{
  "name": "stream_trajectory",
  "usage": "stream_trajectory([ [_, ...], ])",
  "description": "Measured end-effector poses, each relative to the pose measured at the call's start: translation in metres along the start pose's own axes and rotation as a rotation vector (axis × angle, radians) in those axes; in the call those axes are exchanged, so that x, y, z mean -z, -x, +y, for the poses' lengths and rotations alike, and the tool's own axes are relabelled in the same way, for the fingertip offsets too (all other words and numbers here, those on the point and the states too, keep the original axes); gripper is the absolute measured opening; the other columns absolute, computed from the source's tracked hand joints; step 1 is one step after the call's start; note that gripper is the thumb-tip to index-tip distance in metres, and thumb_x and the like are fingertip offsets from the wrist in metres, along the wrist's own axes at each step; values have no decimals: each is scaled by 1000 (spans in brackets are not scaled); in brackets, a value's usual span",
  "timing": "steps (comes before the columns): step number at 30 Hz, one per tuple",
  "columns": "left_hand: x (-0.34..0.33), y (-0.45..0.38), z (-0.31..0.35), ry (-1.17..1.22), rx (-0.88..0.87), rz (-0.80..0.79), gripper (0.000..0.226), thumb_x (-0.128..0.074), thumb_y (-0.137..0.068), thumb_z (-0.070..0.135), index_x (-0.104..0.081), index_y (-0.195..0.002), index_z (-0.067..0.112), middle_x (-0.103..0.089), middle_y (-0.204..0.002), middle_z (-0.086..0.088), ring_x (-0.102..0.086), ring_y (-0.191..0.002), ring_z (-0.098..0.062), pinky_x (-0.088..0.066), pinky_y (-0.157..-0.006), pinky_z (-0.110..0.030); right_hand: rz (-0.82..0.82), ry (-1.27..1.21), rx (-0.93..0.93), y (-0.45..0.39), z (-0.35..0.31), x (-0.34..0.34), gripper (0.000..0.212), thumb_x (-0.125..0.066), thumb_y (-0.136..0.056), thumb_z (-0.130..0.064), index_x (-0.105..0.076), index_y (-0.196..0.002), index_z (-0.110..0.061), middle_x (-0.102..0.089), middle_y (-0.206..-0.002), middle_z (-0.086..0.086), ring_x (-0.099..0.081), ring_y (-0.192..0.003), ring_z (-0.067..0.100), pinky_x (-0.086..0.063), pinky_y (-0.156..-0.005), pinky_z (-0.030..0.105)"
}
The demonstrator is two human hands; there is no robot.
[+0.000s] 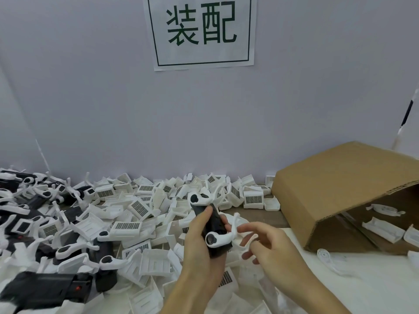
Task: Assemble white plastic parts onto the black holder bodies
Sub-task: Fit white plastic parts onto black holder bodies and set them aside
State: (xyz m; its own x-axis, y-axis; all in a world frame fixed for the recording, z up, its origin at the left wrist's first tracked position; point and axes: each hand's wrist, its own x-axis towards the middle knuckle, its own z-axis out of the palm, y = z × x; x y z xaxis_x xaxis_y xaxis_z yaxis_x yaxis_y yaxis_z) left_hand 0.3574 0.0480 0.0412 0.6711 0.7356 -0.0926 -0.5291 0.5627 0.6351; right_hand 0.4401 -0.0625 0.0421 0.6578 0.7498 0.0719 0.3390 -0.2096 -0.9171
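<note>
Left hand [199, 236] grips the black body [215, 230], fingers and thumb wrapped round its middle, holding it up over the heap in front of the person. One white arm [201, 199] sits on the far end of the body, a second white arm [221, 240] sits at the near end, its round collar facing the camera. Right hand [265, 243] is just beside that near arm, fingers loosely curled around the arm's thin tail; whether it truly pinches the tail or only brushes it I cannot tell.

By the look of it this is the seating step for the near arm. The risk: the collar may be only half on. If the right hand pushes at the tail instead of the collar, the thin tail could flex or snap, or the arm could twist off its post. The left grip is mid-body, so a hard push at the end could lever the body out of the hand and drop it into the pile [136, 223] of white parts on the worktop [374, 286], where it would be slow to find among finished units [74, 248] at left. The tipped box [344, 189] at right lies clear of the hands.
</note>
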Motion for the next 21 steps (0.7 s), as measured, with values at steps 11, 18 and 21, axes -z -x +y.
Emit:
stream_trajectory([
  [11,6,-1,-1,-71,79,-20,41,-59,-87,34,-77,-100,-1,-73,-95,-17,-68,-75,-24,-55,-73,-37,-57,-92,-60,-3,5,2,56,-30,-86,16,-63,-101,-27,-67,-87,4,-73,-68,16,-49,-59,23],
  [18,5,2,-7,-131,102,-84,51,-42,-102,38,-62,-131,0,-67,-127,-24,-65,-105,-41,-56,-58,-35,-157,-208,-26,0,7,-6,41,-55,-82,-12,-60,-111,-41,-75,-87,-3,-75,-75,21,-51,-60,20],
  [21,6,1,-6,-140,39,-109,51,-48,-94,36,-61,-132,5,-68,-126,-20,-66,-109,-37,-58,-71,-40,-163,-340,-66,-1,7,-9,38,-50,-96,-7,-62,-112,-39,-74,-90,6,-74,-75,27,-51,-64,30],
])
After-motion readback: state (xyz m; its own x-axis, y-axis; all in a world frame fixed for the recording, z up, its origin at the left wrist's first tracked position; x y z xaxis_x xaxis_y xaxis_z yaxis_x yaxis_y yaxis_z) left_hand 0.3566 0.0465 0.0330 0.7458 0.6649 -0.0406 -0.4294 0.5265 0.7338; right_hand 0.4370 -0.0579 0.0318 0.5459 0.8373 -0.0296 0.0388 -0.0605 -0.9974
